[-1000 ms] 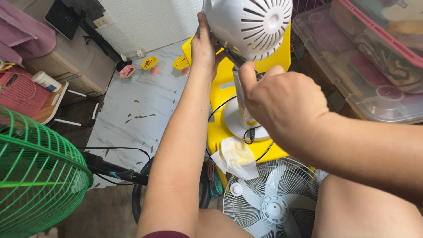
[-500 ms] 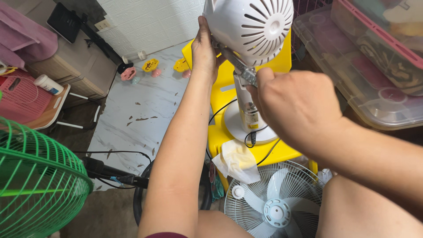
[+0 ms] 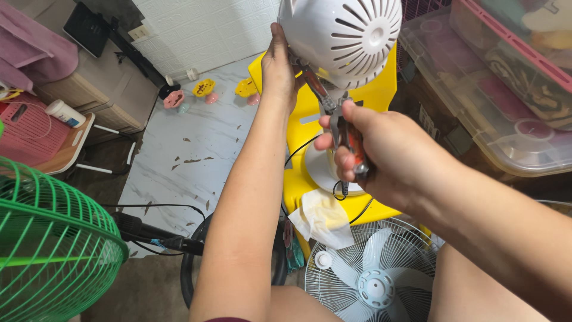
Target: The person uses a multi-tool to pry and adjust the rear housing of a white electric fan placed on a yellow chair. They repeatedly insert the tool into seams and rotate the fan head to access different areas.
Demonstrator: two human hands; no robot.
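Note:
A white fan motor housing (image 3: 342,39) with vent slots stands on its white round base (image 3: 319,170), on top of a yellow plastic stool (image 3: 307,107). My left hand (image 3: 279,68) grips the housing's left side. My right hand (image 3: 381,152) is shut on a pair of pliers (image 3: 333,110) with orange-red handles. The pliers' jaws reach up under the housing, near its neck. A black cord (image 3: 304,146) runs from the base down over the stool.
A white fan blade and grille (image 3: 372,277) lies on the floor below the stool, beside a crumpled cloth (image 3: 322,217). A green fan grille (image 3: 47,244) stands at the left. Clear storage bins (image 3: 494,89) are stacked on the right. Small coloured parts (image 3: 205,89) lie on a marble-pattern sheet.
My right hand has moved down and turned with the pliers, which now show more clearly under the housing. My left hand stays on the housing.

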